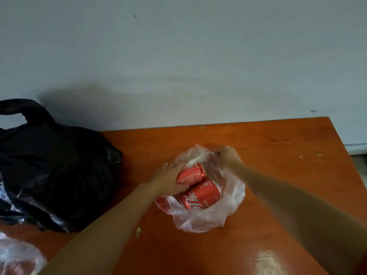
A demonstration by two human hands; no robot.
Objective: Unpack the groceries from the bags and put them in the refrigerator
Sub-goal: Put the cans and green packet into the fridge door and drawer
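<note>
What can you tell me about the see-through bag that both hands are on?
The clear plastic bag is thin, crinkled and translucent, lying open on the orange-brown table. Red cans lie on their sides inside. The right hand pinches its far edge; the left hand reaches in, gripping the upper can.

place: likely a plain home room | worktop [278,175]: scuffed orange-brown wood, against wall | wall [178,46]: pale paint, marked | shopping: black plastic bag [55,165], clear plastic bag [202,219] holding red drink cans [202,195]
</note>
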